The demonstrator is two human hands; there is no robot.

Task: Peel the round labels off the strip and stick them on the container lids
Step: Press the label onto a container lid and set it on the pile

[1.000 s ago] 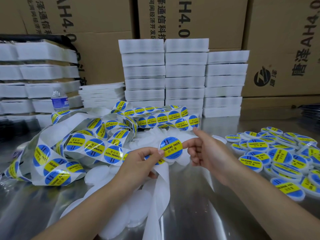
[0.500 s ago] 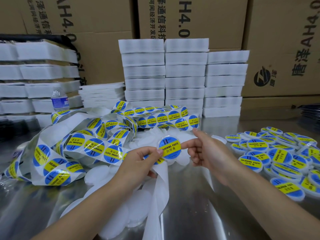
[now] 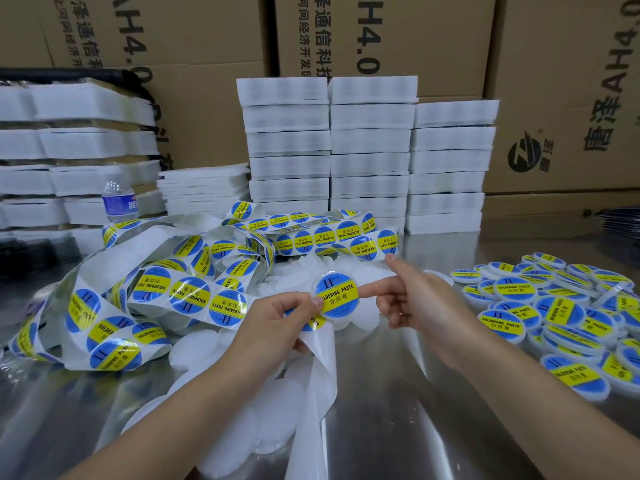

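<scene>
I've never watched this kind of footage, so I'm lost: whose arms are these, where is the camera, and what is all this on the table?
There is no machine here. A person works bare-handed, and the single camera sits on their head, looking forward and down. The left hand grips the label strip, with its thumb at the edge of a round SOLDERING PASTE label. The right hand touches the label's other edge with a straight fingertip. Whether a lid sits behind that label is hard to tell. On the metal table lie plain white lids and, at the right, a pile of labelled lids. Behind them stand stacked white trays, a water bottle and cardboard boxes.
</scene>
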